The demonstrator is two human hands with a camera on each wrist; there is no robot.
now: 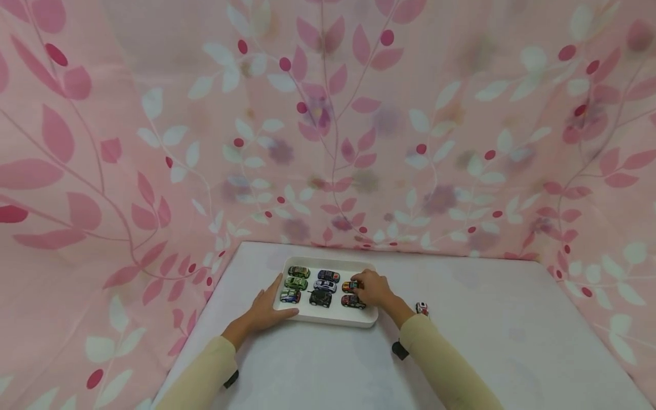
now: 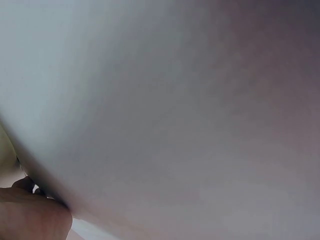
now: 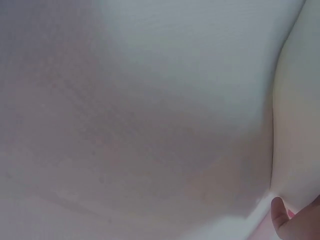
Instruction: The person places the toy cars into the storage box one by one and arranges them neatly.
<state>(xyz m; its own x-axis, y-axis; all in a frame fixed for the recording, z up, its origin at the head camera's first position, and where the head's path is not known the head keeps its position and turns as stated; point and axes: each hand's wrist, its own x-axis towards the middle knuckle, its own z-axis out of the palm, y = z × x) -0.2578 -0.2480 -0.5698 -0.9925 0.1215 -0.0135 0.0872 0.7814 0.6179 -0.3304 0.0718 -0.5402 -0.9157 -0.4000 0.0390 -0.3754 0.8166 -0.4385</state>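
A white rectangular tray (image 1: 325, 317) holds several small toy cars in three columns. My left hand (image 1: 263, 310) rests against the tray's left side, its thumb extended along the front rim and its fingers at the left wall. Over the tray's right side, my right hand (image 1: 374, 289) pinches an orange toy car (image 1: 349, 286) in the right column. Just in front of that car sits a dark red-and-black toy car (image 1: 352, 302). Only part of the left hand (image 2: 32, 215) shows in the left wrist view, and part of the right hand (image 3: 300, 224) in the right wrist view.
A red-and-white toy car (image 1: 422, 308) lies on the white tabletop (image 1: 487, 341), right of the tray beside the right forearm. In the tray's middle column stands a black toy vehicle (image 1: 320, 298). Pink floral cloth (image 1: 328, 171) hangs behind and at both sides.
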